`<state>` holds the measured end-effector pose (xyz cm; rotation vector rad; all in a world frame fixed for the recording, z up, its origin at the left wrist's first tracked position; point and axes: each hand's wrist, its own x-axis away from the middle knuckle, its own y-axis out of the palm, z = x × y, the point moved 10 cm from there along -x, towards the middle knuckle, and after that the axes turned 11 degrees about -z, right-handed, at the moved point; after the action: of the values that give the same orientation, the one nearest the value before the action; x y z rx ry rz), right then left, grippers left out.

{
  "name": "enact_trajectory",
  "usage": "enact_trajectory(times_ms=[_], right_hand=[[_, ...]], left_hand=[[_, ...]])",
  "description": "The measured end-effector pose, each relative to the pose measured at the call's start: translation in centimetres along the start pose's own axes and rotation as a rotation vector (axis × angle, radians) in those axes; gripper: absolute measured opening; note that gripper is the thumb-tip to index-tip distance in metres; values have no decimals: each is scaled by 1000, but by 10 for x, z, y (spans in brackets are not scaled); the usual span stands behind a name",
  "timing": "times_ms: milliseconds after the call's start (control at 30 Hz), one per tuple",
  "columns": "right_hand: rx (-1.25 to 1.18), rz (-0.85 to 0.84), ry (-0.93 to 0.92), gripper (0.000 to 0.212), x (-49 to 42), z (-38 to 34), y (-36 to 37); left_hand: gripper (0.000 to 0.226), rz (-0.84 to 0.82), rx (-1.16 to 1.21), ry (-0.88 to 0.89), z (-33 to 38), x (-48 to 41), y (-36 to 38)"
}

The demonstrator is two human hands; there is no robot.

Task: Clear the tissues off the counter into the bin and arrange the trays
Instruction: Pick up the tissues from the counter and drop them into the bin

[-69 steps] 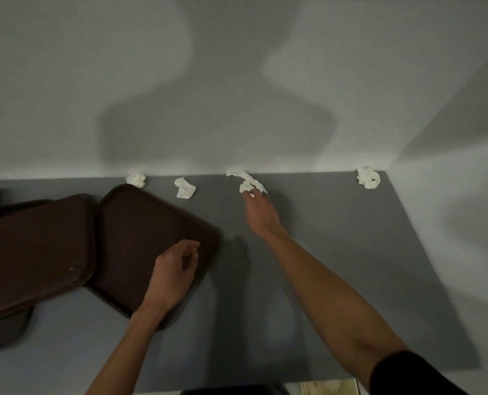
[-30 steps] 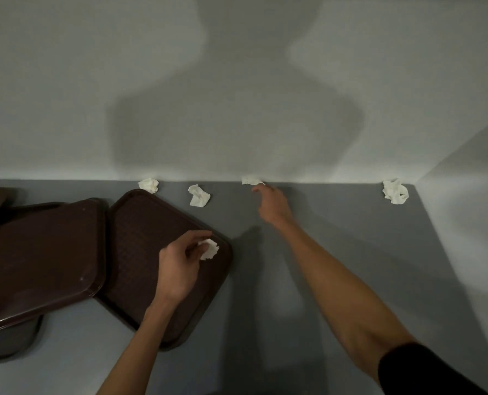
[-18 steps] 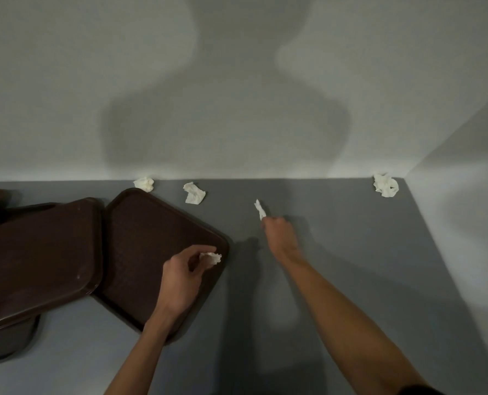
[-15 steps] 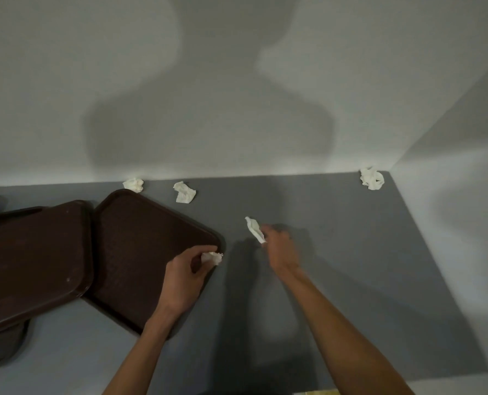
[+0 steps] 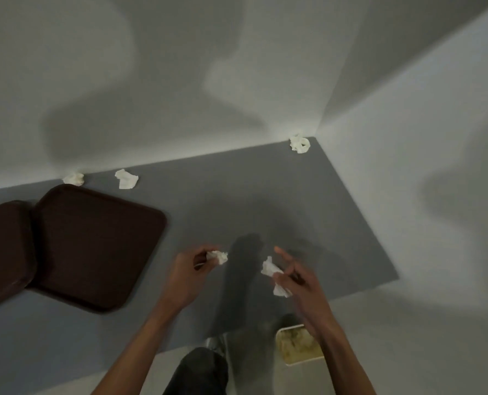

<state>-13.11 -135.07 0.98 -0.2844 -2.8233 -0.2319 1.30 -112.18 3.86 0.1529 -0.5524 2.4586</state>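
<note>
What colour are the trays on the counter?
Dark brown; both trays show clearly in the head view.

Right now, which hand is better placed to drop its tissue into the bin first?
Right. The right hand holds the long tissue almost above the bin; the left hand holds the small tissue farther left, over the counter.

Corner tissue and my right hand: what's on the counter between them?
Nothing. The head view shows only bare counter between the corner tissue and the right hand.
</note>
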Motion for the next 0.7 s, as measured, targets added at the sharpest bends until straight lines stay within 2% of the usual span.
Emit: enact_trajectory(times_ms=[67, 200, 400, 500, 700], right_hand=[[-159, 36, -7, 10, 40, 13, -24], [-290, 116, 10, 23, 113, 46, -75], [-44, 155, 128, 22, 212, 119, -147], [28, 186, 240, 13, 254, 170, -173], [165, 239, 480, 16, 303, 293, -210]], left_hand=[[19, -5, 12, 12, 8, 17, 31], [26, 2, 45, 16, 13, 60, 100], [26, -13, 98, -43, -10, 124, 214], [20, -76, 117, -101, -32, 148, 265], [21, -133, -25, -231, -94, 170, 330]])
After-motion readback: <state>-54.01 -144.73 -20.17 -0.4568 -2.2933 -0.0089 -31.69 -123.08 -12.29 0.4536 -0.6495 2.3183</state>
